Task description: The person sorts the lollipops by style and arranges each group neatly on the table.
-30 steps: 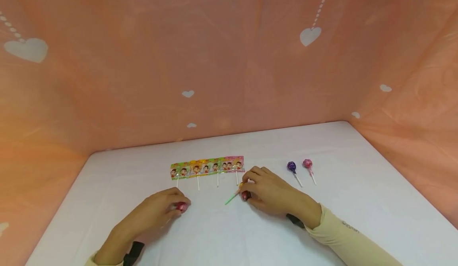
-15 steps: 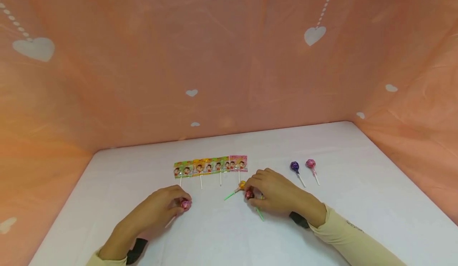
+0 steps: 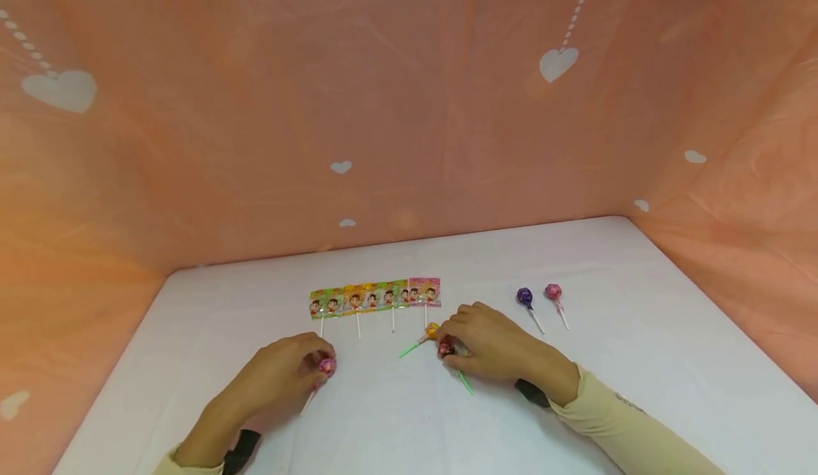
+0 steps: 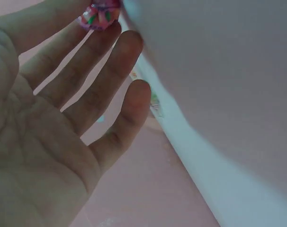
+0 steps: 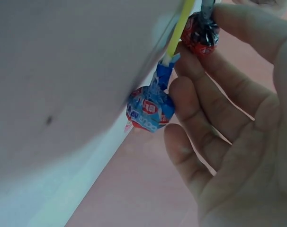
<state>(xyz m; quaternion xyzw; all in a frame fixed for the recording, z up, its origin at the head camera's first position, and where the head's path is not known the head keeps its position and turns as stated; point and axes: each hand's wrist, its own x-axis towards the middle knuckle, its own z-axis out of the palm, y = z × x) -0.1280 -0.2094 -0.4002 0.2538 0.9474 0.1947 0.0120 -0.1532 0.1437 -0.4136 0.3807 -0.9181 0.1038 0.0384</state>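
My left hand (image 3: pixel 281 368) pinches a pink-wrapped lollipop (image 3: pixel 327 367) by its round head, and the white stick points down toward me. In the left wrist view the patterned pink wrapper (image 4: pixel 102 15) shows at the fingertips. My right hand (image 3: pixel 495 344) holds a dark red and black lollipop (image 5: pixel 201 34) between thumb and fingers. A blue-wrapped lollipop (image 5: pixel 150 109) with a yellow stick lies against that hand's other fingers. A green stick (image 3: pixel 465 383) sticks out below the right thumb. Just left of the right fingers lies a yellow lollipop (image 3: pixel 432 330) with a green stick.
Behind the hands lies a row of flat lollipops (image 3: pixel 373 297) in green, orange and pink wrappers, sticks toward me. Farther right lie a purple lollipop (image 3: pixel 525 296) and a pink lollipop (image 3: pixel 553 292). An orange curtain borders the white table (image 3: pixel 383 432).
The left hand's lollipop has turned so its white stick shows. The right hand has shifted slightly right, uncovering the yellow lollipop; a green stick now shows beneath its thumb.
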